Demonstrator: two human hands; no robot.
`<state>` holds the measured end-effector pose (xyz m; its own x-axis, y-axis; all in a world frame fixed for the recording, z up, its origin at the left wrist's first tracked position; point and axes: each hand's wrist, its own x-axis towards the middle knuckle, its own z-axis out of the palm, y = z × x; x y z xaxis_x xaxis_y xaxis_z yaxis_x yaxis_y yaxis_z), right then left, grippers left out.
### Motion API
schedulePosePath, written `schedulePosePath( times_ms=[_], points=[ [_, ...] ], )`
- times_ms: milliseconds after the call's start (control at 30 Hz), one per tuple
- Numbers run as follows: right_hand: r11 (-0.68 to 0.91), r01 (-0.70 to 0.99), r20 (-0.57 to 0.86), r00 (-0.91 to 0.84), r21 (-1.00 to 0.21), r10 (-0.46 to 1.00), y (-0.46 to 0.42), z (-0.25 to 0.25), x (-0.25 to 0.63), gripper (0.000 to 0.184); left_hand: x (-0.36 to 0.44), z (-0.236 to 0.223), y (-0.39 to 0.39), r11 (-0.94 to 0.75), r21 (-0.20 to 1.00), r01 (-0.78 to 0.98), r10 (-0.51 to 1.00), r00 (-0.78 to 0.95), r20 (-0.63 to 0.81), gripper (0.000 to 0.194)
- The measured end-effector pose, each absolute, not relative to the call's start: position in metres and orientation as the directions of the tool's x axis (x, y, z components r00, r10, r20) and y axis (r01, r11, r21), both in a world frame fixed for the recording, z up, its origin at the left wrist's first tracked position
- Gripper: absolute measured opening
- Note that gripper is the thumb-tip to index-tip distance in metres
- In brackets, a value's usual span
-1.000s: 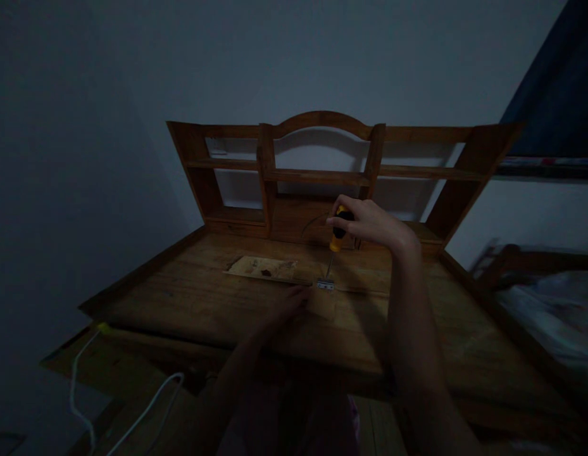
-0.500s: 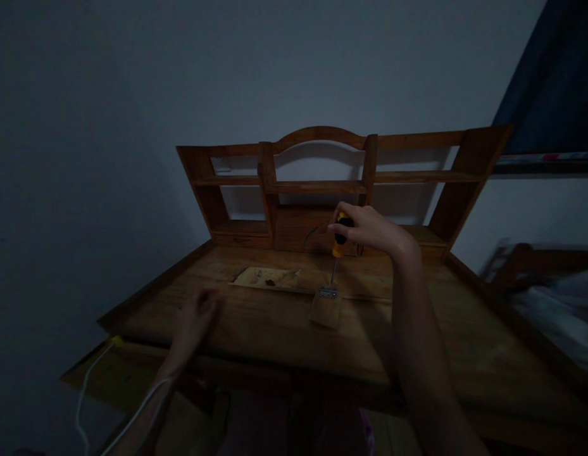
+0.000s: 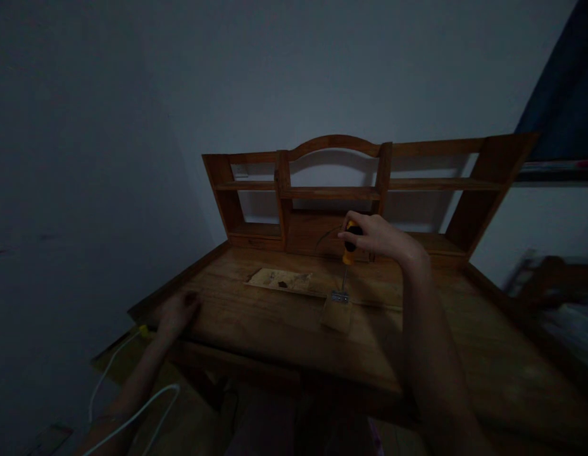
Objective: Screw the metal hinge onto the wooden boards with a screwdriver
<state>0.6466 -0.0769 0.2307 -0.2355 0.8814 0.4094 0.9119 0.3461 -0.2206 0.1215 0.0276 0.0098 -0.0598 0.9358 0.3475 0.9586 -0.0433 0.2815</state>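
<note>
The right grip [image 3: 375, 235] is clamped from above on the yellow and black handle of a screwdriver [image 3: 349, 258], with the wrist bent. The shaft points downward to a small metal hinge [image 3: 340, 297]; whether its tip sits in a screw is too small to tell. I judge that the screwdriver is light and stiff, and its thick handle, probably not very slippery, is the good place to take hold. The hinge, hard but thin, lies at the far edge of a small wooden piece [image 3: 336, 315], which extends from it toward six o'clock. This piece seems light and could slide or turn, so it is better pressed at its near corners. Counted from the hinge, a pale, worn strip [image 3: 273, 278] lies between nine and ten o'clock. The left grip [image 3: 177, 313] is at nine o'clock, near the left edge of the tabletop [image 3: 275, 323]; it is blurred, and I cannot tell if its fingers are apart or together. A wooden shelf unit [image 3: 334, 194] stands at twelve o'clock.
</note>
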Motion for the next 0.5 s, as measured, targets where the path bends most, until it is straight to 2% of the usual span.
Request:
schedulePosePath(
  times_ms=[267,367,500],
  points=[
    [0.354,0.903,0.41,-0.235,-0.242,0.881,-0.081,0.232,0.647,0.023,0.113,0.009,0.037,-0.018,0.143,0.99,0.941,-0.031,0.336,0.033],
    [0.35,0.907,0.421,-0.23,-0.233,0.877,-0.079,0.232,0.649,0.024,0.115,0.014,0.034,-0.063,0.147,0.987,0.939,0.008,0.343,0.029],
    [0.349,0.907,0.423,-0.228,-0.234,0.877,-0.078,0.232,0.649,0.024,0.115,0.026,0.033,-0.074,0.214,0.974,0.946,0.001,0.324,0.02]
  ],
)
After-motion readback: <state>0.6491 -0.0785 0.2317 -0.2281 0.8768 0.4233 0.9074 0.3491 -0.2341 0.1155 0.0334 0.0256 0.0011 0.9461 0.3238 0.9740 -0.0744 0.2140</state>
